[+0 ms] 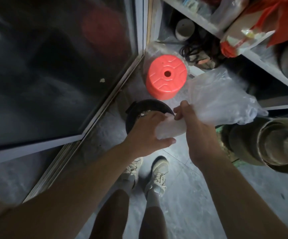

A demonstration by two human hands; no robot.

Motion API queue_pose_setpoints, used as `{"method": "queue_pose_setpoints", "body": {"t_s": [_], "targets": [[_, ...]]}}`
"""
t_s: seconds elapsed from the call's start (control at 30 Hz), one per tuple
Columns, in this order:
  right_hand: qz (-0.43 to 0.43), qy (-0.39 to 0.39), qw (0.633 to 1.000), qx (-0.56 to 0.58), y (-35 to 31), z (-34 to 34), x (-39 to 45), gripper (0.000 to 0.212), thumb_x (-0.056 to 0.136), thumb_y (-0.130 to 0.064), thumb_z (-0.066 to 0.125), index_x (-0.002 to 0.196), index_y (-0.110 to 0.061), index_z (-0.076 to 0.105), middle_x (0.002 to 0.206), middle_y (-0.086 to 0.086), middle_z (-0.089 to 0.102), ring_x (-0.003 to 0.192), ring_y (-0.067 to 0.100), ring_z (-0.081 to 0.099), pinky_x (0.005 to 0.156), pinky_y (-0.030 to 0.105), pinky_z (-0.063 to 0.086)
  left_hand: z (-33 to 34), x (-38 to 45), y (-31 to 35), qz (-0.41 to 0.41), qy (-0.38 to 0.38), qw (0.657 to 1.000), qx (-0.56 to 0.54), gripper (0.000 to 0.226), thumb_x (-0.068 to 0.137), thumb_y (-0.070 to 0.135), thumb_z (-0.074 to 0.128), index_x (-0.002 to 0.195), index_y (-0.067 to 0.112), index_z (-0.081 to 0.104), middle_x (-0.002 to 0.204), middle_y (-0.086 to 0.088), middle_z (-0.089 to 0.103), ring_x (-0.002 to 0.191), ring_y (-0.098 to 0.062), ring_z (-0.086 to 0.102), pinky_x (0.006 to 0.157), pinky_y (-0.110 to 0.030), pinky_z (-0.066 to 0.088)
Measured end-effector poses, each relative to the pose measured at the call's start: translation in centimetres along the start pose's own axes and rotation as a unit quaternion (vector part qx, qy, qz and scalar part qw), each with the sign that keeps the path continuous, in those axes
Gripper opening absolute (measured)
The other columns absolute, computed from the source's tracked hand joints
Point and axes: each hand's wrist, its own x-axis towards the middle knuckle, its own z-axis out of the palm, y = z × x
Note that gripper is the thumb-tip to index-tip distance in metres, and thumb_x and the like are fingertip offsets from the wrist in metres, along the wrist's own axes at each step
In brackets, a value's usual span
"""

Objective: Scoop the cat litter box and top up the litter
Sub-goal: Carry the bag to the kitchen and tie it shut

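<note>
A translucent white plastic bag point(220, 99) hangs in front of me, its gathered neck stretched between both hands. My right hand point(200, 135) is closed around the neck where the bag billows out to the right. My left hand point(146, 133) cups the twisted end of the bag from below and the left. Directly under the hands stands a black round bin point(139, 107) on the floor, with pale bits visible inside at its rim. No litter box or scoop is in view.
A red plastic stool point(166, 76) stands just beyond the bin. A dark glass sliding door point(53, 66) runs along the left. Grey shelves point(260, 62) with bags and clutter fill the right, and stacked brown pots point(274, 145) sit at right. My shoes point(146, 171) stand on grey tiles.
</note>
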Motion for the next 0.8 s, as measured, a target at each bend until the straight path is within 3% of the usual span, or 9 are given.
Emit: {"method": "queue_pose_setpoints", "body": {"t_s": [0.07,0.13,0.27,0.37,0.47,0.57,0.67,0.8], "targets": [[-0.001,0.012,1.0,-0.008,0.5,-0.2,0.8,0.038,0.097,-0.034,0.059,0.068,-0.011,0.06,0.068,-0.014,0.061,0.064,-0.006,0.055,0.056,0.004,0.039,0.4,0.6,-0.7,-0.029,-0.001,0.999,-0.024,0.066,0.073,0.046,0.083,0.128,0.024,0.056,0.126,0.007,0.057,0.113,-0.011,0.057,0.096,-0.03,0.046],[0.004,0.012,1.0,-0.023,1.1,-0.1,1.6,0.039,0.097,-0.037,0.059,0.068,-0.011,0.061,0.062,-0.016,0.056,0.058,-0.005,0.051,0.052,0.005,0.038,0.7,1.0,-1.1,-0.045,0.018,0.998,-0.05,0.064,0.071,0.044,0.083,0.127,0.026,0.056,0.125,0.009,0.057,0.113,-0.011,0.059,0.098,-0.037,0.05],[0.012,0.007,0.999,-0.03,1.9,0.0,2.6,0.035,0.095,-0.035,0.062,0.068,-0.013,0.065,0.059,-0.017,0.058,0.058,-0.005,0.053,0.055,0.009,0.041,0.6,1.7,-1.3,-0.04,0.059,0.994,-0.088,0.066,0.07,0.032,0.082,0.13,0.024,0.054,0.123,0.012,0.058,0.115,-0.006,0.058,0.099,-0.035,0.05],[0.026,-0.033,0.999,-0.004,1.9,0.0,2.5,0.019,0.094,-0.019,0.066,0.085,-0.002,0.068,0.066,-0.019,0.066,0.065,-0.009,0.062,0.058,0.005,0.045,0.8,2.6,-0.9,0.005,-0.021,0.992,-0.128,0.078,0.073,0.027,0.078,0.144,0.022,0.046,0.133,0.006,0.06,0.126,-0.014,0.057,0.105,-0.045,0.046],[0.036,-0.04,0.998,0.012,1.6,-0.4,2.4,0.016,0.09,-0.014,0.07,0.103,-0.004,0.069,0.083,-0.007,0.074,0.079,0.0,0.07,0.064,0.01,0.05,0.9,2.9,0.6,-0.01,-0.07,0.978,-0.195,0.071,0.084,0.011,0.073,0.146,0.022,0.041,0.129,0.007,0.064,0.121,-0.013,0.061,0.1,-0.043,0.051],[0.017,-0.008,1.0,0.009,0.9,-1.3,3.0,0.016,0.09,-0.019,0.071,0.092,-0.003,0.07,0.074,-0.004,0.071,0.071,0.005,0.067,0.063,0.015,0.05,1.2,3.1,1.9,-0.022,-0.054,0.978,-0.202,0.047,0.089,0.011,0.06,0.133,0.022,0.049,0.111,0.006,0.071,0.107,-0.013,0.068,0.09,-0.044,0.054],[0.029,0.05,0.998,0.035,-0.2,-2.5,3.6,0.018,0.091,-0.023,0.07,0.081,-0.008,0.071,0.067,-0.005,0.067,0.062,0.003,0.061,0.057,0.015,0.047,1.1,3.2,3.1,-0.066,-0.059,0.977,-0.192,0.023,0.085,0.025,0.051,0.107,0.029,0.058,0.086,0.001,0.071,0.085,-0.019,0.069,0.078,-0.047,0.054],[0.15,0.033,0.983,0.097,-1.8,-4.3,2.9,0.033,0.084,-0.049,0.072,0.086,-0.017,0.072,0.077,0.0,0.067,0.069,0.014,0.058,0.065,0.032,0.042,-0.4,3.1,5.5,-0.073,-0.08,0.966,-0.237,0.012,0.089,0.028,0.051,0.088,0.022,0.061,0.078,-0.014,0.063,0.076,-0.035,0.06,0.071,-0.056,0.048]]}}
